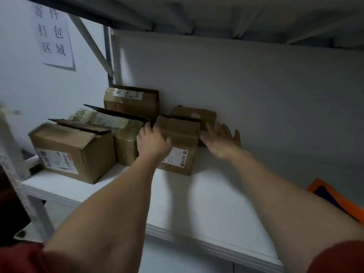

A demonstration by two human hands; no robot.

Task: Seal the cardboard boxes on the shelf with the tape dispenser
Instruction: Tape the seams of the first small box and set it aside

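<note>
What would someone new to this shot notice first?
The left hand grips the left edge of a small box on the shelf, and the open, blurred right hand spreads by its right side. Left of it stand bigger boxes, two with flaps up. A paper sign hangs top left; an orange thing pokes in at the right edge.

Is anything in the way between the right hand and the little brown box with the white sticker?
Nothing visible is. The open right hand is close beside the small brown cardboard box, with no object between them. The left hand holds the box's left edge. A second brown cardboard box sits behind, out of the way.
</note>
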